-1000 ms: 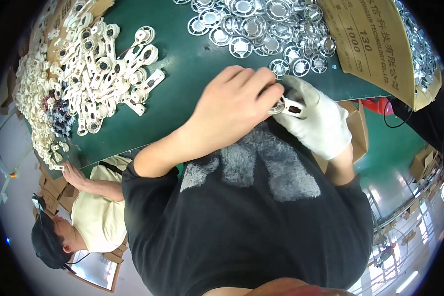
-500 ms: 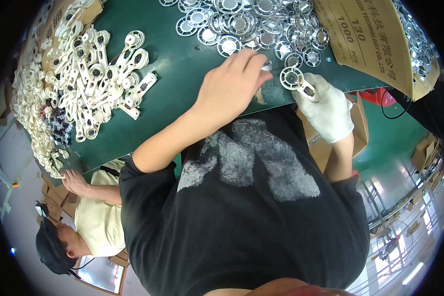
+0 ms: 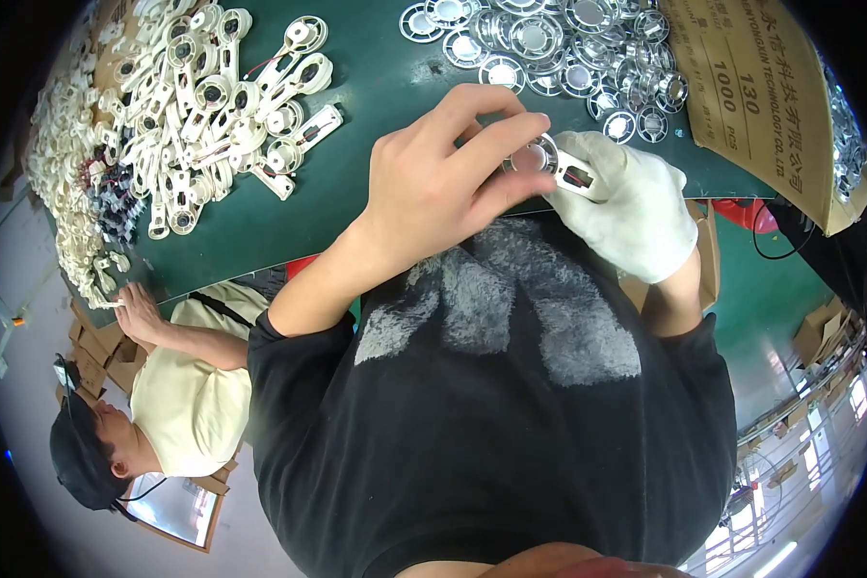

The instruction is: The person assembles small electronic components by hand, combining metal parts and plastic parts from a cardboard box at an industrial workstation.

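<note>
A white plastic mini fan housing (image 3: 576, 177) with a small dark slot in its handle is in my right hand (image 3: 631, 207), which wears a white glove and is closed round the handle. My bare left hand (image 3: 424, 169) pinches a shiny silver ring cover (image 3: 546, 147) at the housing's round end, with thumb and fingers on either side. Those fingers partly hide the round end, so I cannot tell whether the ring is seated on it. Both hands are held together over the near edge of the green table (image 3: 356, 193).
Silver ring covers (image 3: 535, 39) lie heaped at the far side. White fan housings (image 3: 212, 96) are piled at the left, beside small dark parts (image 3: 116, 207). A cardboard box (image 3: 751, 106) stands far right. A co-worker (image 3: 188, 405) in a pale shirt reaches to the table at left.
My left hand has come right and brought the silver ring cover to the round end of the housing. My right hand has turned the housing, its round end now toward my left hand.
</note>
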A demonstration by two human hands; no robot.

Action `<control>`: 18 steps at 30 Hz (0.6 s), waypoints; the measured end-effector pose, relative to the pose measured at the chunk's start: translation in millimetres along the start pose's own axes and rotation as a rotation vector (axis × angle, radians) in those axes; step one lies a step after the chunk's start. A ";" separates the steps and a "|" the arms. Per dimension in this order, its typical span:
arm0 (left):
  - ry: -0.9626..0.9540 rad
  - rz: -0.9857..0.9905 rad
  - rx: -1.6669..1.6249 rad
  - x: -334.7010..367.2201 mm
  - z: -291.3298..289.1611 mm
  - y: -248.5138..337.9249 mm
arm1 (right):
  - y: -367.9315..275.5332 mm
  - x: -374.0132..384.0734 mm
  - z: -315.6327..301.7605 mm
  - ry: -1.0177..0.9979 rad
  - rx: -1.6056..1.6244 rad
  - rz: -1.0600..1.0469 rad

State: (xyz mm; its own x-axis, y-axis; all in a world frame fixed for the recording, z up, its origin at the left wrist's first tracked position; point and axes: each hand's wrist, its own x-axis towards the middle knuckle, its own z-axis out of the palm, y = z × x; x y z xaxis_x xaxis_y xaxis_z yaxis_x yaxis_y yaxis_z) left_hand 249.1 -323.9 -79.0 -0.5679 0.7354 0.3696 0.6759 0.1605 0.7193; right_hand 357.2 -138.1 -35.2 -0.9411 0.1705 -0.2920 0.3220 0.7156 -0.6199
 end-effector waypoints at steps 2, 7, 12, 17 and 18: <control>-0.017 -0.001 0.009 -0.8 -4.1 3.0 | 1.5 0.7 -0.6 0.005 0.039 -0.063; -0.021 0.109 -0.018 -1.5 -4.4 -7.1 | -1.6 0.8 -3.9 -0.039 0.041 -0.060; -0.166 0.184 -0.150 6.2 -10.9 -12.4 | -5.0 0.1 -6.6 -0.160 0.093 0.021; -0.237 0.178 -0.179 10.2 -14.6 -11.9 | -7.7 -1.5 -7.4 -0.135 0.127 0.020; -0.248 0.163 -0.181 10.1 -15.1 -10.5 | -6.8 -1.8 -7.3 -0.135 0.128 0.020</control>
State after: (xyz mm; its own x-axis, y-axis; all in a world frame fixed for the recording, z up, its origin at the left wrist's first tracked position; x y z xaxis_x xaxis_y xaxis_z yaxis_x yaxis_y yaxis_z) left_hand 229.2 -328.1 -73.9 -0.3130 0.8828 0.3502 0.6412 -0.0756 0.7637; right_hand 355.9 -138.3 -25.1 -0.9149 0.0853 -0.3946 0.3589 0.6194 -0.6983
